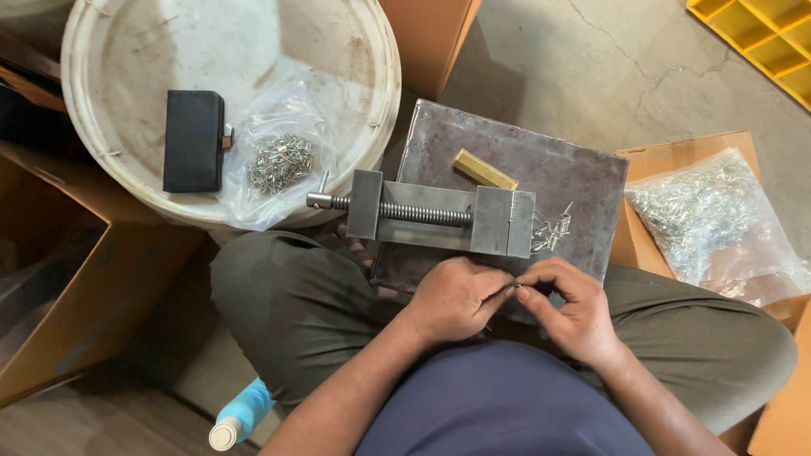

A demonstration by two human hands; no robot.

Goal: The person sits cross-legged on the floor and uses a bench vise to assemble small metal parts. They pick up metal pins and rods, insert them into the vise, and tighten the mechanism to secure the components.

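We see a tiny metal pin (pixel 514 288) pinched between our two hands, just in front of the near edge of the steel plate (pixel 583 181) that rests over our crossed legs. It is too small to make out its shape. The left hand (pixel 456 297) is curled, knuckles up, with thumb and forefinger closed on one end of the pin. The right hand (pixel 574 308) meets it from the other side, its fingertips closed on the same piece, its wrist angled back towards our body. Both forearms come up from the bottom of the view and converge over our lap.

Just beyond the hands, a small grey steel vise (pixel 439 215) lies along the near part of the plate, its threaded screw pointing left past the plate's left edge. A loose cluster of shiny pins (pixel 553 230) lies touching the vise's right end. Near the plate's far edge lies a short brass-coloured bar (pixel 484 169), tilted. The plate itself is dull, scuffed and dark.

To the left, a round white bucket lid (pixel 127 76), stained and scratched, carries a black rectangular case (pixel 193 140) and a clear plastic bag of small screws (pixel 280 160). On the right, a larger clear bag of silvery pins (pixel 710 211) lies on a cardboard box (pixel 676 154). A yellow plastic crate (pixel 764 38) sits at the top right on the cracked concrete floor (pixel 591 67). A light blue bottle with a white cap (pixel 241 414) lies by our left knee.
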